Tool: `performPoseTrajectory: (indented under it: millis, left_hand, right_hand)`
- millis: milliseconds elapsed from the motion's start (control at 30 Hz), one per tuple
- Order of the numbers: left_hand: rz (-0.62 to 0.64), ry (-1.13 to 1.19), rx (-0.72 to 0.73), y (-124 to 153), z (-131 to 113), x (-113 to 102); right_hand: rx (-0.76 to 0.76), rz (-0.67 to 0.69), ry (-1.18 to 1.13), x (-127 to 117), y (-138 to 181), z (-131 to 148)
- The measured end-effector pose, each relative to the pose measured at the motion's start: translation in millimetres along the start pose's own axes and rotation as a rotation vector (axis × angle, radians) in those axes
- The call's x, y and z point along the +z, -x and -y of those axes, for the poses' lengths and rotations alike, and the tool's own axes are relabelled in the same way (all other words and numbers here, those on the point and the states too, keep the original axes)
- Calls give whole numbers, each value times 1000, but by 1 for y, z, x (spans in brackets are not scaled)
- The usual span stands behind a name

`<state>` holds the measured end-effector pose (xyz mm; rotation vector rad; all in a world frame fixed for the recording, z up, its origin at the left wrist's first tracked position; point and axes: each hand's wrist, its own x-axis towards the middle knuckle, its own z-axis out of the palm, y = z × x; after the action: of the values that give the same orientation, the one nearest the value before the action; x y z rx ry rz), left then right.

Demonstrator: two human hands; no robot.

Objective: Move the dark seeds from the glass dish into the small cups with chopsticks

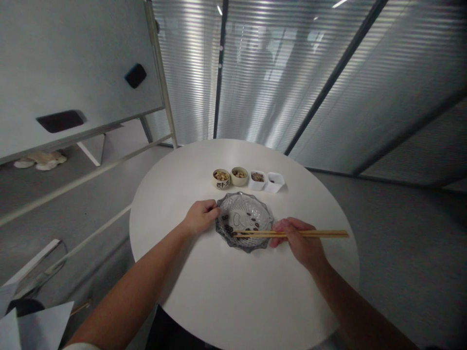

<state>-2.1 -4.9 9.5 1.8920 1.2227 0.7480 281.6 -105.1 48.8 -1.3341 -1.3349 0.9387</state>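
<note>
A clear glass bowl with a scalloped rim stands on the round white table, several dark bean-like pieces lying in it, mostly at its left and lower side. My left hand is closed on the bowl's left rim, fingers curled. In my right hand, at the bowl's right side, is a pair of wooden chopsticks. Their tips reach across the bowl to the dark pieces at its lower left. Whether a piece is pinched between the tips is too small to tell.
Behind the bowl stand two round cups, a left one and a right one, with nut-like pieces. Beside them are a white dish of brownish bits and another white dish with a few dark bits. A whiteboard stands at left.
</note>
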Motion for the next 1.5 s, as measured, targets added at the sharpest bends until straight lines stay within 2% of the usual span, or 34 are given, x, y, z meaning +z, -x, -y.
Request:
performPoseTrajectory:
  millis: [200,400,533,733,833,933,1167,1333,1500]
  left_hand:
    - [-3,4,-1,0,-2,0]
    - [-11,-14,-7,0,-7,-1]
    - [-17,-22,-2,0,-5,-1]
    - [-31,-17,-1,-1,-2,1]
    - [-35,-8,-6,-1,0,2]
    - [-24,-2,-3,-1,0,2]
    - [-23,-1,8,0,-2,1]
    - [-29,9,-2,-1,0,2]
    - [-18,15,-4,-1,0,3]
  right_hand:
    - [-26,-101,-127,0,-2,-10]
    - [-67,-213,-298,-8,-5,-1]
    - [-87,-243,-312,-15,-9,7]
    - [-236,-437,-281,-48,-47,25]
    - [-216,-479,-278,-60,-64,28]
    - [-177,-387,-300,-55,-62,23]
    - [-62,-97,-123,-11,-30,0]
    - [-41,-41,-6,8,-29,2]
    - [-8,-9,16,13,-35,7]
